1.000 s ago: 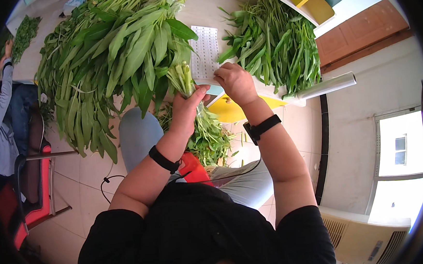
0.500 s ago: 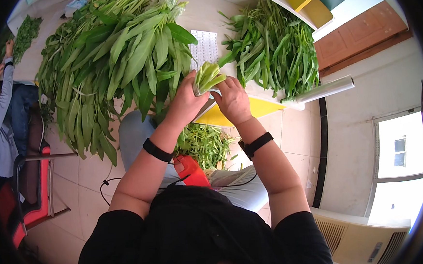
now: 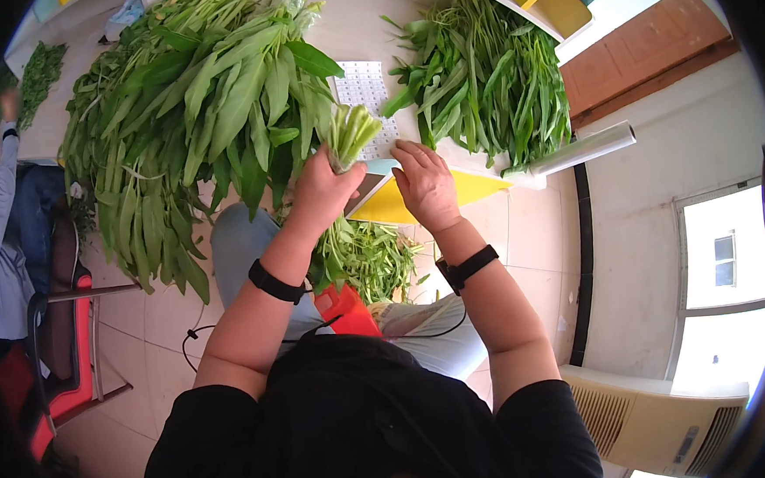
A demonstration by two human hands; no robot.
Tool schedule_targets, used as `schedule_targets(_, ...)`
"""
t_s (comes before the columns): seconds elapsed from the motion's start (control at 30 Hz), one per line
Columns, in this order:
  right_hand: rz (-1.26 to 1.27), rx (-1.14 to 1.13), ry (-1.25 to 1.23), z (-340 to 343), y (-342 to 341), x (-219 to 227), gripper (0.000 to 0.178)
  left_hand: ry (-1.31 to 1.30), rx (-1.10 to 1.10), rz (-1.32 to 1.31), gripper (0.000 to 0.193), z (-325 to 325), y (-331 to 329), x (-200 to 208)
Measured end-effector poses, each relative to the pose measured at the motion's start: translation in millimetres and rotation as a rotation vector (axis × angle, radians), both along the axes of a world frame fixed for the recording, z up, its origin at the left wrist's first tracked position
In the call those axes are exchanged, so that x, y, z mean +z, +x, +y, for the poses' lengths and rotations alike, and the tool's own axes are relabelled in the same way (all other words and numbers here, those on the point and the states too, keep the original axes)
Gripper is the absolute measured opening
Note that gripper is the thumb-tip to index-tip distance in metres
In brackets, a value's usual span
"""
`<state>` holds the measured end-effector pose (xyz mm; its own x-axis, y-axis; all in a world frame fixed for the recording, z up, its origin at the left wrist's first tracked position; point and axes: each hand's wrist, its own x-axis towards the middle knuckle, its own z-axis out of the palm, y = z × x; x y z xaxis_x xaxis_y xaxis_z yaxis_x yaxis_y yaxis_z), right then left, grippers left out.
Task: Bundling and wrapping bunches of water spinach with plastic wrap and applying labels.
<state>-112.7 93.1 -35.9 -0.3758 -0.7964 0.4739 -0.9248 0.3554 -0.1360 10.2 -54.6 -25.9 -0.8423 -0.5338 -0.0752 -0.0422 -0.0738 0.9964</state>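
My left hand [image 3: 324, 190] is closed around a bunch of leafy-green stems [image 3: 352, 136], pale cut ends pointing up and away. Clear plastic film seems to wrap the bunch where I grip it. At the table's near edge, my right hand [image 3: 427, 184] is apart from the bunch, fingers stretched forward and thumb apart from them. Its fingertips reach the lower right corner of a white sheet of small printed labels [image 3: 362, 82]. Whether a label is under the fingertips cannot be made out.
A large heap of long-leaved greens [image 3: 216, 100] overhangs the table on the left. Another pile [image 3: 487, 84] lies right, near a roll of clear film [image 3: 583, 150]. Trimmings [image 3: 371, 262] lie below, behind a red box [image 3: 347, 311]. A co-worker's sleeve [image 3: 0, 210] shows far left.
My right hand has let go of the bunch and lies by the label sheet. My left hand has shifted slightly left and nearer, carrying the bunch with it.
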Motion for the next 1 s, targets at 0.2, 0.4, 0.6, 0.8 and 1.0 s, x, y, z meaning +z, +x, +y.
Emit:
schedule_targets(0.2, -0.078, 0.056, -0.052, 1.2, -5.4, 4.9, 0.023, -0.049, -0.028, 0.03, 0.027, -13.3, -26.1, 1.2)
schedule_targets(0.4, -0.246, 0.066, -0.146, -3.7, -19.6, 8.1, 0.013, -0.07, -0.02, -0.031, 0.03, -18.9, -33.6, -8.8)
schedule_targets(0.6, -0.506, -0.125, -0.119, -29.1, -24.6, 23.9, 0.01, 0.021, 0.035, 0.052, 0.024, -14.5, -33.3, -10.1)
schedule_targets(0.8, -0.55, -0.192, 0.117, -45.6, -30.6, 28.1, 0.017, 0.026, -0.016, -0.025, 0.029, -18.3, -32.4, -12.3)
schedule_targets(1.0, -0.472, -0.276, 0.352, -55.0, -35.7, 37.4, 0.024, 0.047, -0.035, -0.031, 0.029, -19.9, -32.9, -16.1)
